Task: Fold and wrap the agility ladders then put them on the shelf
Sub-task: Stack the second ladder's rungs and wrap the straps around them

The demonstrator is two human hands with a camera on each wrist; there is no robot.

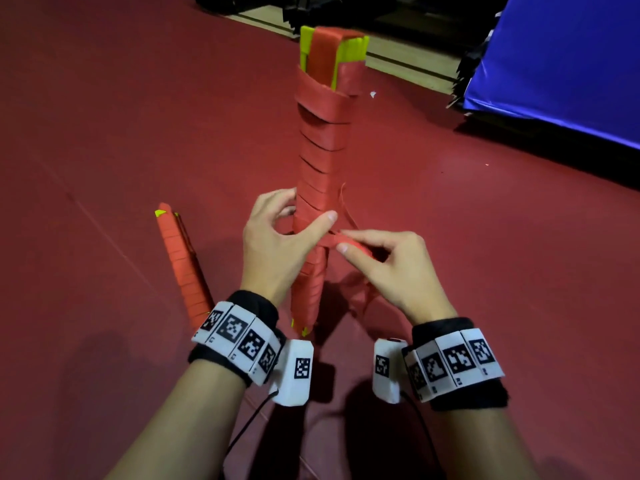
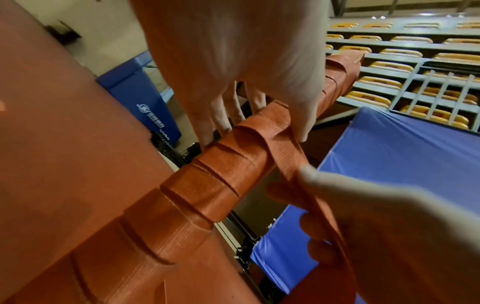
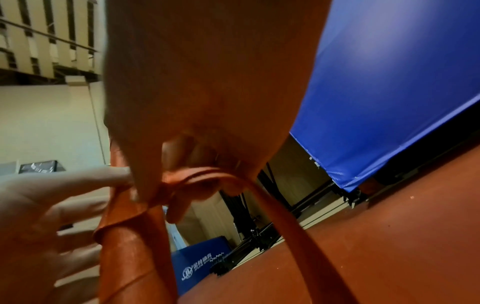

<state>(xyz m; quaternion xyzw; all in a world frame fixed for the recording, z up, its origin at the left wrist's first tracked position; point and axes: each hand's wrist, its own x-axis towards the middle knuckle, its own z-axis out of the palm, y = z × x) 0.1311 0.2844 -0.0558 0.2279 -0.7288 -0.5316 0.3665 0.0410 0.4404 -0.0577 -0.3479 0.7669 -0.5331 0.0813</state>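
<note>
Agility ladder [image 1: 323,150] stood mid-wrap, left hand [image 1: 277,247] clasping its bundle, right hand [image 1: 384,265] pinching the strap [image 1: 332,240]; tucking the end likely came next.

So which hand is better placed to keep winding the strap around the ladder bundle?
The right hand: it already pinches the loose red strap beside the bundle, while the left hand grips the bundle, holding it upright.
</note>
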